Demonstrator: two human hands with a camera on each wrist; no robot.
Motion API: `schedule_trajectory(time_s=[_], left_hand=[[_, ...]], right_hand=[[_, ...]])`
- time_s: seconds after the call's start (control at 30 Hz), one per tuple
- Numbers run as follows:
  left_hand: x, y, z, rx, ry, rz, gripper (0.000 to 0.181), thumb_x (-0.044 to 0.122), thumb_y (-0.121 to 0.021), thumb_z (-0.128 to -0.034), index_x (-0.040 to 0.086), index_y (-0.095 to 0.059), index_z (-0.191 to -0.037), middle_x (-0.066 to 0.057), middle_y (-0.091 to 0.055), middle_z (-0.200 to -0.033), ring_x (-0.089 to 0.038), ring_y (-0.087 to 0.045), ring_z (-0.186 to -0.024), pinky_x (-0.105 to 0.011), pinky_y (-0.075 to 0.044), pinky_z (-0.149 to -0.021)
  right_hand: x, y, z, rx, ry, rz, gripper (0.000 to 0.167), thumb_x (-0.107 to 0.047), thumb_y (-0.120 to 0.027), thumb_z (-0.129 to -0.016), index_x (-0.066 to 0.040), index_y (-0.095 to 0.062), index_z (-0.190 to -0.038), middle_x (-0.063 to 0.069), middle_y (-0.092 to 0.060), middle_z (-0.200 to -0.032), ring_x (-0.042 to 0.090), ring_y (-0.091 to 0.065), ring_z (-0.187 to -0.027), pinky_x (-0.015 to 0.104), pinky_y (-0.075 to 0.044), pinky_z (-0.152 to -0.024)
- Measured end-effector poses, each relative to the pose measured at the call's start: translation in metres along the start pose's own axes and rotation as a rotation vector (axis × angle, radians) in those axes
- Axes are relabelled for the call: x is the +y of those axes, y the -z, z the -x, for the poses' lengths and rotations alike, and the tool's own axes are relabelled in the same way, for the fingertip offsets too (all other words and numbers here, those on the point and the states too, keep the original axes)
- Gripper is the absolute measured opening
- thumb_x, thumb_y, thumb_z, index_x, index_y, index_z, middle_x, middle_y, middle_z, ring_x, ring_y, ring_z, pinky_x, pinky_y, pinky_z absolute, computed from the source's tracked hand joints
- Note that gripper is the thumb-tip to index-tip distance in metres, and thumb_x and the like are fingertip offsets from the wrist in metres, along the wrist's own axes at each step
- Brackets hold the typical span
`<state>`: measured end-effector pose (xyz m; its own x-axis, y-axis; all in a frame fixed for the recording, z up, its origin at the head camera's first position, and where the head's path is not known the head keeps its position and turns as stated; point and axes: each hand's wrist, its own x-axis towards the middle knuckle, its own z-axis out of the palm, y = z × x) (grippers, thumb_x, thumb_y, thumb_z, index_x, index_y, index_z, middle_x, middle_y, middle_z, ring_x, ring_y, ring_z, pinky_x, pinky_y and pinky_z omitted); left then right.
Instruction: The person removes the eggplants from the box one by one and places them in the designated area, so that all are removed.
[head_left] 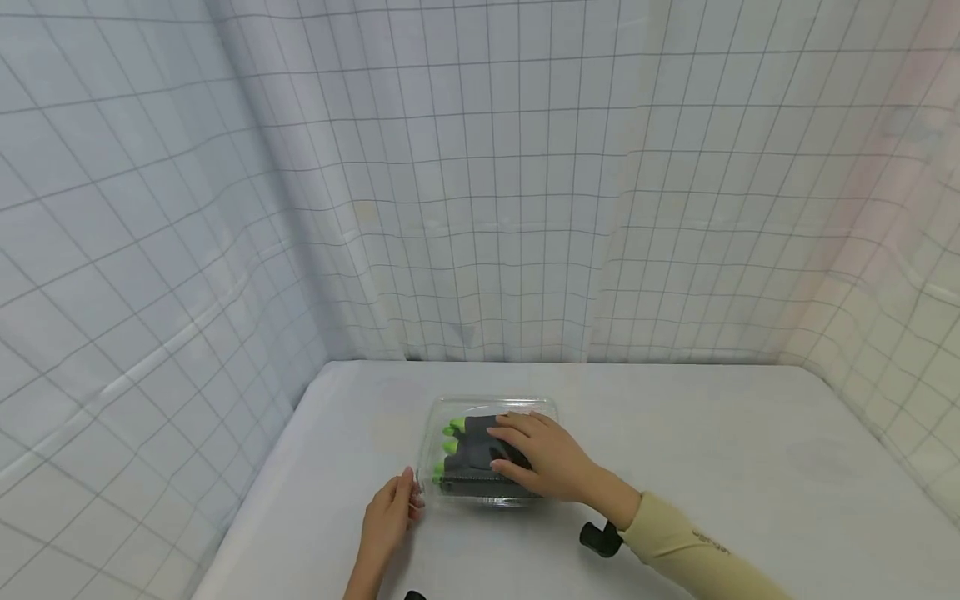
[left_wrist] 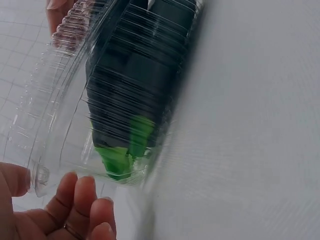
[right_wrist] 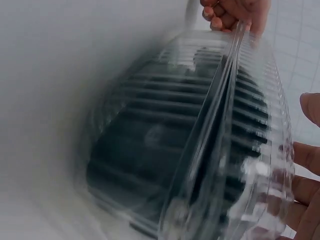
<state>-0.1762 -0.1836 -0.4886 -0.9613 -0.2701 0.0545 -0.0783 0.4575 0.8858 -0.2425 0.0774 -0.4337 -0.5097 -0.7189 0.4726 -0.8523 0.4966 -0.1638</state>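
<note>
A clear plastic container (head_left: 491, 502) sits on the white table, its ribbed lid lying over several dark items (head_left: 476, 446) with bright green ends. My left hand (head_left: 388, 515) pinches the container's near left corner; in the left wrist view the thumb of that left hand (left_wrist: 60, 210) touches the corner tab, fingers curled beside it. Across the right part of the lid rests my right hand (head_left: 551, 458), fingers spread. In the right wrist view, the right hand's fingers (right_wrist: 302, 192) lie against the lid, and the two rims run close together with a narrow dark line between them.
The white-covered table (head_left: 705, 442) extends to both sides of the container. White curtains with a grid pattern (head_left: 480, 183) stand behind it and at the left and right. A black wrist device (head_left: 600, 540) hangs by my right wrist.
</note>
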Motion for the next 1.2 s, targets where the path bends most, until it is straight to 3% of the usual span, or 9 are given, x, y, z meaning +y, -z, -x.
schedule_trajectory(time_s=[0.3,0.53,0.77,0.97,1.2], left_hand=[[-0.007,-0.003,-0.001,0.017,-0.011,0.096,0.040,0.029,-0.048,-0.1008,0.000,-0.062,-0.077,-0.003,-0.060,-0.065,-0.012,-0.054,-0.053,-0.024,-0.043,-0.045],[-0.010,-0.005,0.000,-0.028,0.049,0.192,0.049,0.038,-0.047,-0.1001,0.001,-0.058,-0.070,-0.002,-0.055,-0.059,-0.013,-0.049,-0.050,-0.024,-0.040,-0.043],[-0.014,-0.004,0.002,-0.075,0.055,0.211,0.050,0.040,-0.043,-0.1011,0.001,-0.057,-0.072,-0.003,-0.053,-0.061,-0.013,-0.048,-0.051,-0.025,-0.040,-0.042],[-0.015,-0.004,0.001,-0.096,0.034,0.270,0.048,0.037,-0.043,-0.1019,-0.002,-0.058,-0.078,-0.004,-0.054,-0.064,-0.012,-0.050,-0.051,-0.024,-0.041,-0.044],[-0.017,-0.003,0.001,-0.134,0.026,0.295,0.047,0.032,-0.039,-0.1038,-0.007,-0.058,-0.083,-0.003,-0.055,-0.068,-0.012,-0.054,-0.054,-0.025,-0.044,-0.046]], right_hand=[[-0.022,-0.014,-0.017,-0.087,0.064,-0.044,0.050,-0.044,-0.052,-0.096,-0.014,-0.048,-0.136,0.007,-0.047,-0.139,0.021,-0.043,-0.127,0.041,-0.034,-0.104],[-0.035,-0.028,-0.026,-0.073,0.104,-0.055,0.043,-0.040,-0.057,-0.095,-0.016,-0.051,-0.130,0.004,-0.048,-0.137,0.024,-0.047,-0.124,0.043,-0.036,-0.102],[-0.042,-0.043,-0.021,-0.018,0.116,0.038,0.046,-0.044,-0.064,-0.089,-0.023,-0.054,-0.129,0.004,-0.051,-0.133,0.029,-0.046,-0.125,0.047,-0.035,-0.102],[-0.042,-0.044,-0.017,-0.023,0.158,0.092,0.051,-0.051,-0.059,-0.090,-0.031,-0.049,-0.135,0.007,-0.049,-0.136,0.032,-0.043,-0.127,0.046,-0.033,-0.103],[-0.041,-0.048,-0.015,-0.023,0.174,0.141,0.041,-0.051,-0.058,-0.090,-0.034,-0.059,-0.127,0.009,-0.049,-0.136,0.035,-0.044,-0.126,0.045,-0.033,-0.104]])
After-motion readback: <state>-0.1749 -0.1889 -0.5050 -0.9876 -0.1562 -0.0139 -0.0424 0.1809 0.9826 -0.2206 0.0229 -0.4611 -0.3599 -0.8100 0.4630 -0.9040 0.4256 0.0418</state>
